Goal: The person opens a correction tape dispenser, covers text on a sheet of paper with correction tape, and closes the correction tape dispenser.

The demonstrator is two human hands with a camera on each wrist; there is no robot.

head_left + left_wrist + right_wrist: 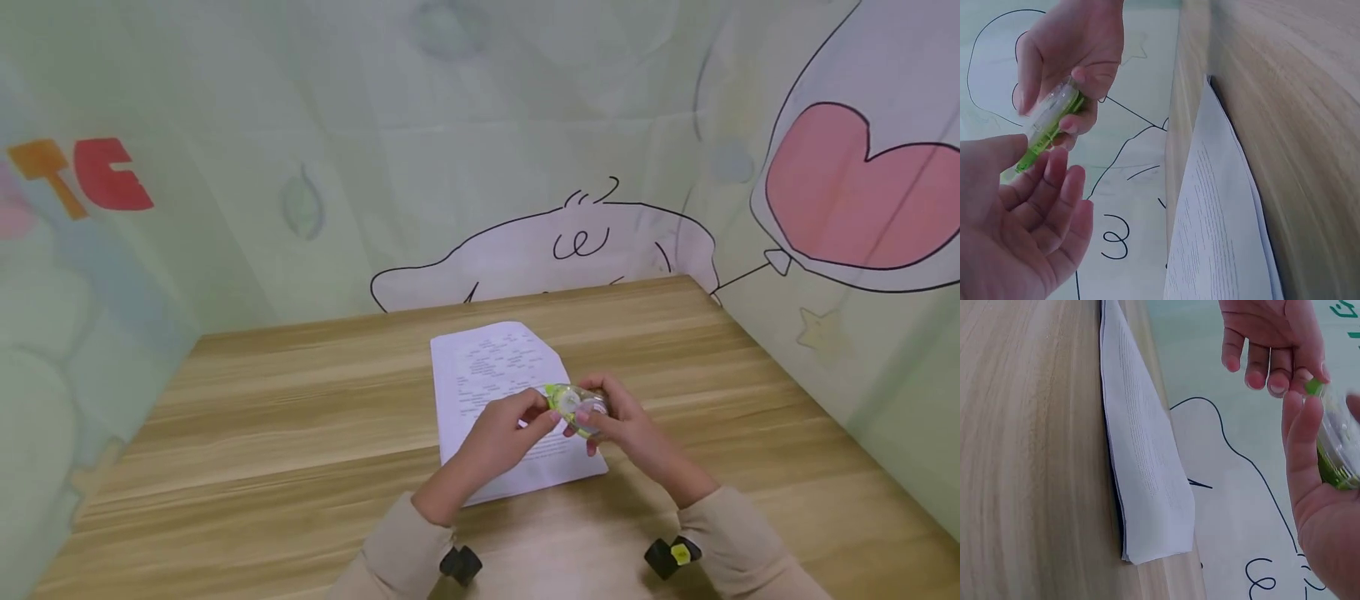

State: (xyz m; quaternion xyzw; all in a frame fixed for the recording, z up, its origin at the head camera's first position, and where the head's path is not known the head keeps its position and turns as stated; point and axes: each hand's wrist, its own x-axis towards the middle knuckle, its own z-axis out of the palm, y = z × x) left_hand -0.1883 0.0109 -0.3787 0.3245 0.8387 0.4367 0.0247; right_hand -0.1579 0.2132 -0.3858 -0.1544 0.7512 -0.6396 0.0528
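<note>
A green and clear correction tape dispenser (576,403) is held in the air just above a printed sheet of paper (491,362) that lies on the wooden table (300,417). My right hand (603,421) grips the dispenser's round clear body (1050,122), with fingers curled around it (1334,447). My left hand (542,411) pinches the green tip of the dispenser (1022,164) between thumb and fingers. In the wrist views the paper (1216,237) (1147,462) shows small print and one folded corner.
Cartoon-printed fabric walls (525,167) close in the table at the back and on both sides. Small black devices (460,564) (672,557) sit at both wrists near the table's front edge. Bare wood spreads left and right of the paper.
</note>
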